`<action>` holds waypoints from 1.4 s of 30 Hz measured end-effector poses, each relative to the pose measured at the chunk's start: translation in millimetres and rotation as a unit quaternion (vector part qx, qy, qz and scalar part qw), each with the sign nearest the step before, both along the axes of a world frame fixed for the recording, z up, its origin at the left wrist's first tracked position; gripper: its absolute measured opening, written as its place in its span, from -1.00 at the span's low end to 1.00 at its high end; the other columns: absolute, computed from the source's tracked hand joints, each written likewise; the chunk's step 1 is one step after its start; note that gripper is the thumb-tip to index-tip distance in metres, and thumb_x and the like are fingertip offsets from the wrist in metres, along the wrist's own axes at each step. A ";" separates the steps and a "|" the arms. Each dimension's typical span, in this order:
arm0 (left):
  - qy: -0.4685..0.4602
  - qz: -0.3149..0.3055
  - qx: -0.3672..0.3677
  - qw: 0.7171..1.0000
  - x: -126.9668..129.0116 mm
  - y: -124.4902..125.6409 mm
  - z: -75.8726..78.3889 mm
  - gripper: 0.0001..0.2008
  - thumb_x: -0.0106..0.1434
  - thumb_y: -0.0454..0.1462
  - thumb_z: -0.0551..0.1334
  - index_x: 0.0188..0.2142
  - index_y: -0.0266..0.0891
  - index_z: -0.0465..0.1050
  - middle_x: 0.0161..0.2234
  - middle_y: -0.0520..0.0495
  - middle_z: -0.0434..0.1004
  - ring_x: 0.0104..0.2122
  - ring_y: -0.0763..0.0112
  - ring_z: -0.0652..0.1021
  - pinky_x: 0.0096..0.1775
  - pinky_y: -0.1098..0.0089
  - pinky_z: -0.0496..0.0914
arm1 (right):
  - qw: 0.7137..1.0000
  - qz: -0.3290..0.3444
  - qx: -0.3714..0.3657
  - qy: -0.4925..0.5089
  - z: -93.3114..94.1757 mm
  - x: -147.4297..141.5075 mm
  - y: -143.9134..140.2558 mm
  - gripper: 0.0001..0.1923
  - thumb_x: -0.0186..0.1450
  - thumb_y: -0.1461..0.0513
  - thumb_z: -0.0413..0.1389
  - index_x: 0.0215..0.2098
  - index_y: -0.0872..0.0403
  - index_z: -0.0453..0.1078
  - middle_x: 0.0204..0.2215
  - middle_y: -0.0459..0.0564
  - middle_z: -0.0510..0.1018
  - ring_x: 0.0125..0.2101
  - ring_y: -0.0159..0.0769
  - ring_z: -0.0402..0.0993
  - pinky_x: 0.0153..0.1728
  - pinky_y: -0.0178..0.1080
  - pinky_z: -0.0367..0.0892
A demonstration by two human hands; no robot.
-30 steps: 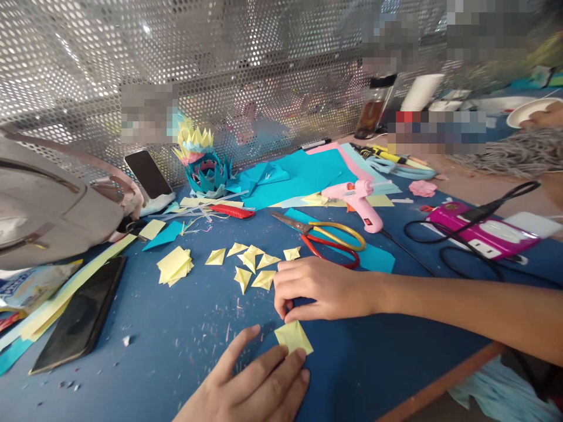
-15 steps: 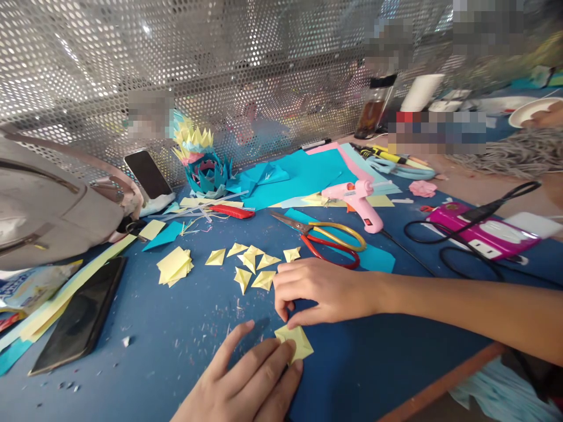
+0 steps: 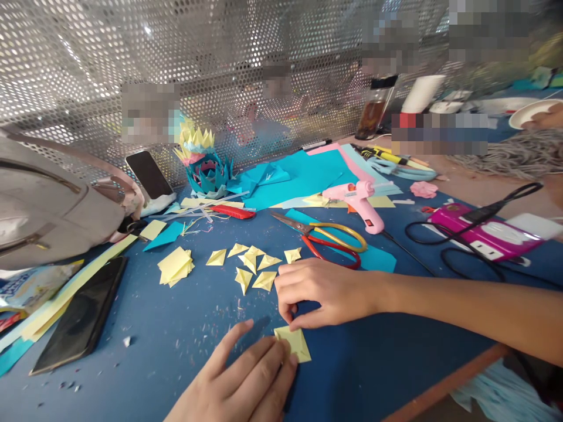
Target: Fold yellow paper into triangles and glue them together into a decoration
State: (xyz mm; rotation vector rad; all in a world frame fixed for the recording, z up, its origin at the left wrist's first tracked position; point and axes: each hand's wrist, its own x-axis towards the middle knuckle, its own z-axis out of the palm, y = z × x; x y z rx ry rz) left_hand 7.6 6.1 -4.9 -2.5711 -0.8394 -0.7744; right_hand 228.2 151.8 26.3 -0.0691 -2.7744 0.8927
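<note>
Yellow paper point(image 3: 301, 344), left hand point(image 3: 241, 378) spread over edge, right hand point(image 3: 317, 293) grip unclear, table edge point(image 3: 445, 383) well apart

- The flat blue tabletop point(image 3: 145, 387) is flecked with pale scraps point(image 3: 127, 341).
- Folded yellow paper pieces point(image 3: 265, 281) are scattered centrally.
- A black rectangular phone point(image 3: 83, 322) is laid flat.

perf metal wall point(image 3: 211, 41), blue tbl point(image 3: 145, 384)

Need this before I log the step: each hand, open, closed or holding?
Left hand: open, fingers resting on the yellow paper square.
Right hand: curled, thumb at the square's far edge; whether it pinches cannot be told.
</note>
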 end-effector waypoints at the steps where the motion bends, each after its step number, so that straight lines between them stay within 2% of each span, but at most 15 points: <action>1: -0.006 0.002 0.000 1.000 -0.5 -0.5 -3.3 -0.67 0.53 -0.36 0.01 -0.01 -0.27 0.57 -0.07 0.00 0.65 -0.01 0.41 0.59 0.40 0.08 -0.05 | 1.000 0.003 0.000 0.002 -0.5 0.1 0.1 -0.88 0.39 0.22 0.20 -0.30 0.09 0.44 -0.37 -0.11 0.50 -0.32 -0.37 0.33 -0.19 -0.31 0.22; 4: -0.001 -0.010 -0.005 1.000 -4.3 0.1 -6.7 -0.66 0.52 -0.39 0.00 -0.02 -0.29 0.57 -0.08 -0.03 0.65 0.00 0.36 0.58 0.38 0.09 0.03 | 1.000 0.011 -0.004 0.008 -1.5 0.3 -0.1 -0.90 0.38 0.23 0.20 -0.29 0.08 0.44 -0.35 -0.10 0.52 -0.30 -0.37 0.35 -0.17 -0.30 0.24; 8: -0.008 -0.033 -0.012 0.999 -12.5 5.7 -0.5 -0.63 0.52 -0.40 -0.04 -0.04 -0.35 0.56 -0.10 -0.08 0.64 -0.02 0.33 0.58 0.36 0.12 0.09 | 1.000 0.019 -0.007 0.017 -1.5 -0.6 -1.3 -0.88 0.40 0.21 0.18 -0.29 0.09 0.45 -0.36 -0.09 0.53 -0.30 -0.35 0.36 -0.17 -0.29 0.25; 10: -0.016 -0.032 -0.044 0.998 -16.2 9.2 3.8 -0.61 0.53 -0.39 -0.08 -0.01 -0.37 0.54 -0.10 -0.10 0.63 -0.01 0.33 0.57 0.33 0.17 0.12 | 1.000 0.018 -0.007 0.019 -2.1 -1.5 -2.5 -0.88 0.40 0.21 0.18 -0.28 0.09 0.46 -0.36 -0.09 0.53 -0.29 -0.35 0.37 -0.18 -0.30 0.25; 12: -0.038 -0.027 -0.111 0.993 -18.3 12.1 8.0 -0.61 0.54 -0.38 -0.10 0.02 -0.35 0.50 -0.10 -0.11 0.61 -0.05 0.35 0.56 0.26 0.22 0.21 | 1.000 0.015 -0.007 0.024 -3.5 -2.7 -4.0 -0.89 0.39 0.22 0.20 -0.29 0.09 0.47 -0.36 -0.10 0.53 -0.28 -0.35 0.37 -0.19 -0.30 0.25; 15: -0.084 0.012 -0.230 0.970 -16.9 14.3 13.3 -0.73 0.52 -0.36 -0.01 -0.04 -0.26 0.47 -0.15 -0.08 0.56 -0.19 0.37 0.52 -0.01 0.28 0.37 | 1.000 0.006 -0.006 0.030 -6.5 -4.1 -6.1 -0.90 0.36 0.22 0.23 -0.30 0.08 0.47 -0.38 -0.12 0.51 -0.30 -0.37 0.37 -0.20 -0.30 0.25; 17: -0.100 0.058 -0.287 0.951 -13.5 14.8 16.1 -0.85 0.48 -0.34 0.09 -0.09 -0.19 0.44 -0.16 -0.05 0.52 -0.23 0.35 0.49 -0.12 0.30 0.37 | 0.999 0.002 -0.007 0.032 -8.1 -4.5 -7.1 -0.90 0.36 0.22 0.23 -0.31 0.08 0.47 -0.39 -0.12 0.50 -0.30 -0.37 0.37 -0.21 -0.31 0.24; 21: -0.101 0.119 -0.362 0.919 -6.1 17.0 21.6 -0.97 0.43 -0.26 0.19 -0.17 -0.14 0.38 -0.20 -0.01 0.46 -0.22 0.30 0.47 -0.14 0.28 0.35 | 0.999 0.000 -0.004 0.038 -9.0 -4.5 -7.7 -0.89 0.36 0.23 0.24 -0.32 0.10 0.47 -0.40 -0.11 0.50 -0.31 -0.36 0.38 -0.21 -0.32 0.22; 25: -0.095 0.155 -0.416 0.891 -1.1 21.5 27.7 -0.94 0.37 -0.28 0.21 -0.27 -0.14 0.33 -0.26 0.03 0.44 -0.27 0.32 0.45 -0.20 0.32 0.32 | 0.999 0.002 -0.009 0.043 -8.8 -4.3 -8.0 -0.86 0.37 0.19 0.23 -0.33 0.09 0.47 -0.41 -0.11 0.50 -0.31 -0.36 0.38 -0.23 -0.33 0.22; 31: -0.060 0.171 -0.415 0.892 5.5 23.6 33.6 -0.92 0.31 -0.33 0.19 -0.32 -0.15 0.30 -0.30 0.06 0.44 -0.32 0.33 0.46 -0.21 0.31 0.29 | 0.999 0.014 0.007 0.038 -9.2 -3.8 -8.2 -0.93 0.35 0.25 0.23 -0.29 0.09 0.47 -0.38 -0.10 0.51 -0.28 -0.35 0.38 -0.22 -0.32 0.23; 36: -0.034 0.212 -0.359 0.908 9.5 16.0 33.8 -0.91 0.29 -0.35 0.14 -0.36 -0.16 0.26 -0.37 0.09 0.46 -0.38 0.35 0.48 -0.24 0.29 0.29 | 0.999 0.035 0.014 0.035 -10.1 -3.6 -7.7 -0.92 0.40 0.23 0.18 -0.21 0.09 0.47 -0.31 -0.08 0.54 -0.25 -0.35 0.37 -0.19 -0.31 0.24; 42: -0.061 0.211 -0.320 0.922 6.8 5.0 29.8 -0.88 0.26 -0.41 0.15 -0.34 -0.14 0.31 -0.39 0.13 0.51 -0.41 0.41 0.52 -0.27 0.35 0.33 | 0.998 0.038 0.030 0.050 -10.3 -3.0 -8.4 -0.85 0.43 0.18 0.15 -0.19 0.10 0.50 -0.32 -0.06 0.54 -0.24 -0.34 0.37 -0.19 -0.30 0.25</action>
